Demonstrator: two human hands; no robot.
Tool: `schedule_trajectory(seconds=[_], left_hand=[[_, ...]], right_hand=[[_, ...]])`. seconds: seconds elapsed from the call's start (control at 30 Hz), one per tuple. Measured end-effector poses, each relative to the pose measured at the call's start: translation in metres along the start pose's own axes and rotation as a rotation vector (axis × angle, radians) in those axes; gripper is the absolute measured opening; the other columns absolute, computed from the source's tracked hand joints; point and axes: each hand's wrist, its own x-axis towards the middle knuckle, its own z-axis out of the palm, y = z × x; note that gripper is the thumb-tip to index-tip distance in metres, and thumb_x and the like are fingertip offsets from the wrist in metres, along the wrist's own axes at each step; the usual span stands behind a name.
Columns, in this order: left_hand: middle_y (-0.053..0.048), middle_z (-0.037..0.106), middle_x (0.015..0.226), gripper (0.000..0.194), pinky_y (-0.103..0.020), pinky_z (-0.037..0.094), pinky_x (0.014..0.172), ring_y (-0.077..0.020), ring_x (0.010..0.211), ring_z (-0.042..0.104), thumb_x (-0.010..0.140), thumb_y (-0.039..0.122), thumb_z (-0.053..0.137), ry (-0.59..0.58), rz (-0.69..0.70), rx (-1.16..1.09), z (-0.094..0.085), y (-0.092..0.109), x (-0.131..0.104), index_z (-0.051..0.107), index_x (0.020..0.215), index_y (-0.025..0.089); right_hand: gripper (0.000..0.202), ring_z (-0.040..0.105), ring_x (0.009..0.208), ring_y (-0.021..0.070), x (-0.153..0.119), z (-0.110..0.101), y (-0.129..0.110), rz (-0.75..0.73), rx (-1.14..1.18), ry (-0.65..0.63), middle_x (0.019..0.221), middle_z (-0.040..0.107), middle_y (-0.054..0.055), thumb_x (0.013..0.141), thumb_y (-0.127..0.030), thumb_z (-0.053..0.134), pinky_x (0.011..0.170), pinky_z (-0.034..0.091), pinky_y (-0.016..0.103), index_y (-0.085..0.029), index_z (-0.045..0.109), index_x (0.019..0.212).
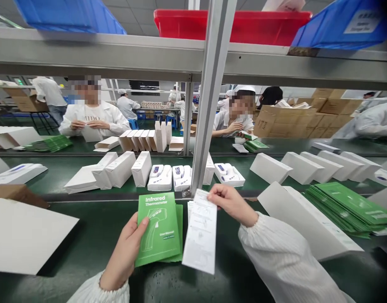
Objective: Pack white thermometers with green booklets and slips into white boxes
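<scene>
My left hand [125, 248] is closed on green user manuals [158, 229], its thumb lying on the front cover, which reads "Infrared Thermometer". More than one manual shows, the rear one jutting out at the right. My right hand [229, 203] pinches the top right corner of a white printed leaflet [200, 235], which hangs just right of the manuals. Behind the leaflet's upper left edge another white printed paper is partly visible. Beyond my hands, white trays with thermometers [160, 178] stand on the green conveyor [117, 195].
A stack of green manuals [351, 206] lies at the right beside a white box [310, 223]. White cartons [120, 168] line the conveyor. A metal post [209, 97] rises just beyond my hands, below a shelf with blue and red bins [181, 25]. Co-workers sit opposite.
</scene>
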Motion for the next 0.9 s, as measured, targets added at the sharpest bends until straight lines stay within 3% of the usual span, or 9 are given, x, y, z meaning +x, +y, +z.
schedule_trajectory(seconds=[0.17,0.23,0.3,0.37,0.43,0.5,0.57,0.73,0.9], left_hand=[[-0.009,0.065,0.104,0.054,-0.030,0.051,0.062,-0.0240,0.082,0.064,0.073,0.043,0.057,0.068,-0.146,-0.145,0.012,-0.006,-0.009,0.044,0.121,0.022],[-0.009,0.066,0.104,0.056,-0.032,0.052,0.063,-0.0247,0.082,0.065,0.072,0.038,0.060,0.056,-0.145,-0.183,0.006,-0.007,-0.012,0.043,0.123,0.023],[-0.008,0.066,0.105,0.058,-0.032,0.053,0.064,-0.0244,0.082,0.065,0.070,0.032,0.063,0.079,-0.137,-0.208,-0.007,-0.007,-0.014,0.041,0.124,0.026],[-0.006,0.066,0.105,0.058,-0.032,0.053,0.068,-0.0233,0.082,0.065,0.071,0.031,0.063,0.156,-0.144,-0.241,-0.021,-0.006,-0.015,0.041,0.124,0.028],[-0.005,0.066,0.104,0.057,-0.032,0.052,0.072,-0.0226,0.082,0.065,0.071,0.032,0.062,0.218,-0.140,-0.287,-0.032,-0.005,-0.015,0.042,0.123,0.029],[-0.005,0.067,0.103,0.058,-0.033,0.052,0.074,-0.0235,0.083,0.065,0.070,0.031,0.063,0.251,-0.130,-0.328,-0.040,-0.004,-0.014,0.042,0.124,0.028],[-0.006,0.067,0.103,0.061,-0.034,0.052,0.074,-0.0252,0.084,0.065,0.069,0.029,0.064,0.273,-0.124,-0.363,-0.044,-0.003,-0.014,0.041,0.125,0.027],[-0.007,0.068,0.101,0.064,-0.036,0.053,0.074,-0.0270,0.087,0.064,0.068,0.026,0.065,0.278,-0.117,-0.423,-0.048,-0.003,-0.013,0.039,0.126,0.026],[-0.006,0.069,0.097,0.064,-0.035,0.052,0.075,-0.0266,0.089,0.063,0.069,0.026,0.065,0.262,-0.118,-0.470,-0.049,-0.001,-0.014,0.038,0.127,0.026]], right_hand=[[0.017,0.047,0.054,0.0094,0.031,0.076,-0.017,-0.084,-0.242,-0.037,0.057,0.053,-0.002,0.074,-0.028,0.056,0.051,0.036,0.020,-0.016,0.055,0.062],[0.015,0.050,0.057,0.0108,0.046,0.099,-0.013,-0.084,-0.327,-0.014,0.058,0.056,-0.002,0.073,-0.028,0.057,0.056,0.038,0.022,-0.017,0.057,0.063],[0.015,0.055,0.070,0.0133,0.063,0.114,-0.004,-0.054,-0.380,0.024,0.072,0.061,0.000,0.076,-0.032,0.054,0.065,0.041,0.023,-0.019,0.060,0.079],[0.032,0.051,0.098,0.0178,0.083,0.121,0.008,0.019,-0.452,0.117,0.105,0.058,0.007,0.079,-0.035,0.050,0.083,0.039,0.027,-0.018,0.053,0.106],[0.059,0.031,0.122,0.0270,0.103,0.126,0.024,0.150,-0.534,0.221,0.131,0.035,0.017,0.075,-0.036,0.053,0.096,0.027,0.038,-0.012,0.035,0.126],[0.087,0.014,0.127,0.0388,0.122,0.132,0.041,0.302,-0.609,0.277,0.138,0.014,0.026,0.064,-0.040,0.063,0.098,0.017,0.050,-0.006,0.022,0.133],[0.106,0.007,0.126,0.0452,0.137,0.137,0.056,0.420,-0.669,0.289,0.139,0.005,0.030,0.053,-0.044,0.070,0.097,0.012,0.056,-0.007,0.015,0.135],[0.116,0.007,0.125,0.0437,0.161,0.153,0.075,0.567,-0.755,0.273,0.141,0.002,0.025,0.045,-0.057,0.067,0.090,0.012,0.063,-0.018,0.008,0.137],[0.113,0.020,0.121,0.0415,0.169,0.164,0.069,0.582,-0.751,0.295,0.137,0.013,0.023,0.044,-0.056,0.066,0.087,0.022,0.060,-0.021,0.011,0.136]])
